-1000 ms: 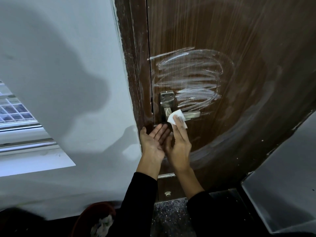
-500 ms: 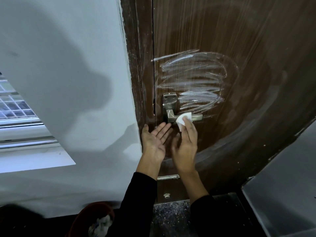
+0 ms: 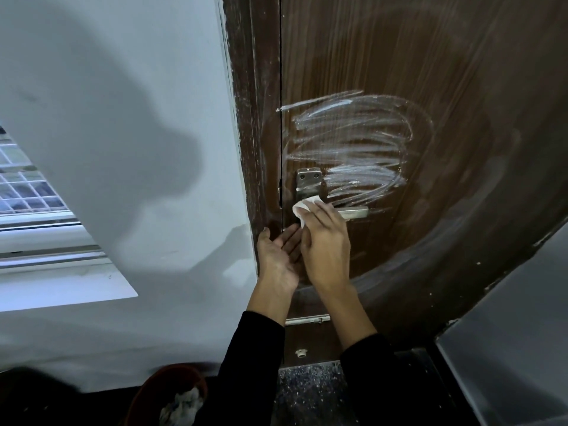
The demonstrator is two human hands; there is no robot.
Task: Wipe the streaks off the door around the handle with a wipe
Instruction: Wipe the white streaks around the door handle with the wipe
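A hand rubs the door handle.
The right hand (image 3: 325,250) presses a small white wipe (image 3: 302,209) on the silver metal handle (image 3: 353,213); white streaks (image 3: 350,149) cover the brown wooden door (image 3: 430,72); the left hand (image 3: 276,256) is spread, palm up.

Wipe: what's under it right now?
The wipe in the right hand covers the handle plate's lower part and the lever's base; whether streaks lie beneath is hidden.
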